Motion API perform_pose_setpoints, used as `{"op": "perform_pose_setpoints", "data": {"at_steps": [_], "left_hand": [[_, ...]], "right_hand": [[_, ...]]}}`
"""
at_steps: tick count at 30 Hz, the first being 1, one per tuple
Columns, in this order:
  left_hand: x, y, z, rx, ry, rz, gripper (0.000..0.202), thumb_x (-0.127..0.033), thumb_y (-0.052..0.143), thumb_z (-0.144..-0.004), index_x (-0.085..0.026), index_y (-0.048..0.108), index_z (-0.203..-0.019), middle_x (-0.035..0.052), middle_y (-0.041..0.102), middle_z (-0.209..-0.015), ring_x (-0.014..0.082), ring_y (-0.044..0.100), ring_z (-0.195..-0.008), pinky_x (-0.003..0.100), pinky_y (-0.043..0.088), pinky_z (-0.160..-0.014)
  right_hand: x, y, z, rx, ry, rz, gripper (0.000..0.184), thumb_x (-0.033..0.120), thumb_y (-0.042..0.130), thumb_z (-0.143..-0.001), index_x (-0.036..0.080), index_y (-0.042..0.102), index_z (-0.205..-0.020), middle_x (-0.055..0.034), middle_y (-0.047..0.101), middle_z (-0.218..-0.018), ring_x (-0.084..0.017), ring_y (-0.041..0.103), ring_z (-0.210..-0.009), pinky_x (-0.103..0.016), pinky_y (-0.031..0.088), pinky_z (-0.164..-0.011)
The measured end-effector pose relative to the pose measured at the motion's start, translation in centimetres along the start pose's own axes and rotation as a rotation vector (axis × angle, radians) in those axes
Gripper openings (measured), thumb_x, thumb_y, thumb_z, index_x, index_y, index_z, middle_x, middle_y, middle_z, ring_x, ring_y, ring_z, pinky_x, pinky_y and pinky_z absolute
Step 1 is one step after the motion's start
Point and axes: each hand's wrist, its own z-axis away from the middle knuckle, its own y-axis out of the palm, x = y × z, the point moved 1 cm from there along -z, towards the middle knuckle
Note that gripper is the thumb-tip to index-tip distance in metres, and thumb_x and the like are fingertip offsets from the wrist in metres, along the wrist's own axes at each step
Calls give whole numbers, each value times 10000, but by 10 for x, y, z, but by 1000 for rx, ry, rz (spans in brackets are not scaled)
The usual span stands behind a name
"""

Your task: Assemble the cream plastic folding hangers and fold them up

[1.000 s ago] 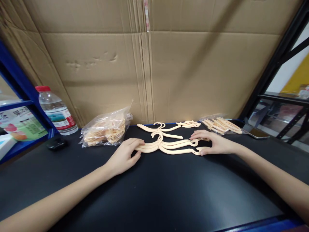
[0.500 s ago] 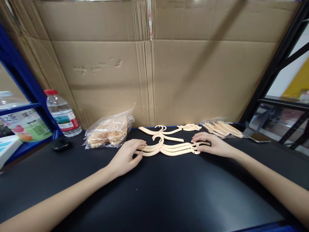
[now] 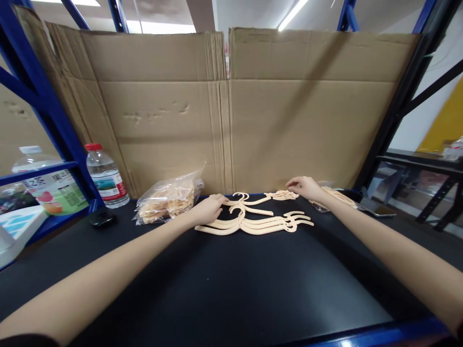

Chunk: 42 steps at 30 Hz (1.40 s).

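Several cream plastic clothes hangers [image 3: 260, 227] lie nested near the back of the black table, with curved strips [image 3: 302, 220] at their right end. Behind them are more hangers [image 3: 258, 202] of the same colour. My left hand [image 3: 207, 210] reaches across the front group, its fingers closed around the left arm of the rear hangers, which it partly hides. On the right, my right hand [image 3: 305, 187] hovers with loosely bent, parted fingers beside a small pile of cream plastic pieces [image 3: 284, 194]. Nothing shows in its fingers.
A clear bag of cream parts [image 3: 168, 198] lies to the left; another bag [image 3: 338, 196] sits partly behind my right forearm. A red-capped water bottle [image 3: 107, 176] and a black mouse [image 3: 102, 218] are farther left. Cardboard [image 3: 162, 115] walls the back. A phone-like slab [image 3: 378, 208] lies right.
Both hands have left the front hangers. My left hand has moved back to the rear hangers, my right hand back toward the small pieces. The view has tilted up.
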Motion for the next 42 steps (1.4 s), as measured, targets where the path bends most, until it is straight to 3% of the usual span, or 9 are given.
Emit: {"op": "perform_pose_setpoints", "data": {"at_steps": [5,10,16,23,27,32,35,38,42], "left_hand": [[8,6,-14,31,2,-47,194,-99,554,-848,-126,603,-1033,94,630,-1064,237,582,-1047,419,478,-895],[9,4,-21,32,0,-71,146,-237,580,-896,-130,612,-991,66,623,-1042,216,593,-991,420,494,-851],[5,2,-27,13,-33,-63,173,-282,568,-906,-128,611,-974,58,626,-1001,204,602,-942,405,497,-823],[-7,-15,-27,-129,-164,31,107,-261,504,-912,-164,542,-940,16,644,-772,174,626,-695,314,478,-667],[-20,-26,-16,-235,-209,115,49,-253,460,-900,-204,467,-900,41,665,-805,217,654,-757,308,464,-661],[-42,-27,17,-308,-203,247,67,-286,431,-910,-222,414,-916,29,652,-828,202,672,-778,306,498,-689],[-55,-18,39,-329,-200,338,94,-295,432,-916,-227,395,-969,34,652,-917,178,681,-860,280,526,-724],[-63,-5,56,-361,-232,480,159,-303,475,-902,-236,433,-1040,35,656,-984,183,676,-915,287,548,-746],[-67,10,64,-355,-239,541,183,-308,482,-905,-241,486,-1075,33,663,-1028,190,669,-960,315,552,-818]], "right_hand": [[-9,13,-21,126,-4,92,177,307,572,-914,145,640,-935,-49,665,-947,-173,631,-866,-387,503,-835],[-5,37,-28,216,-96,124,202,308,555,-928,154,621,-1040,-70,625,-1097,-203,598,-996,-423,478,-896],[-4,50,-34,186,-114,141,182,284,563,-921,155,616,-1037,-78,593,-1144,-211,573,-1027,-432,469,-904],[6,38,-26,34,-163,37,150,293,574,-909,153,622,-932,-63,604,-1078,-203,563,-1002,-420,453,-896],[16,20,-25,-136,-125,-112,168,301,551,-903,152,594,-838,-55,614,-947,-203,561,-946,-412,432,-877],[42,-3,-5,-287,-28,-401,206,360,389,-931,193,486,-861,-54,632,-792,-180,578,-728,-343,450,-713],[65,-9,21,-274,-28,-572,232,421,356,-938,208,432,-890,-43,646,-811,-158,587,-717,-304,458,-673],[86,-7,50,-213,14,-701,258,466,356,-938,217,400,-885,-24,645,-762,-123,525,-551,-252,413,-506],[101,2,74,-95,204,-1083,319,461,606,-832,220,404,-887,-12,649,-791,-94,507,-531,-218,391,-474]]}}
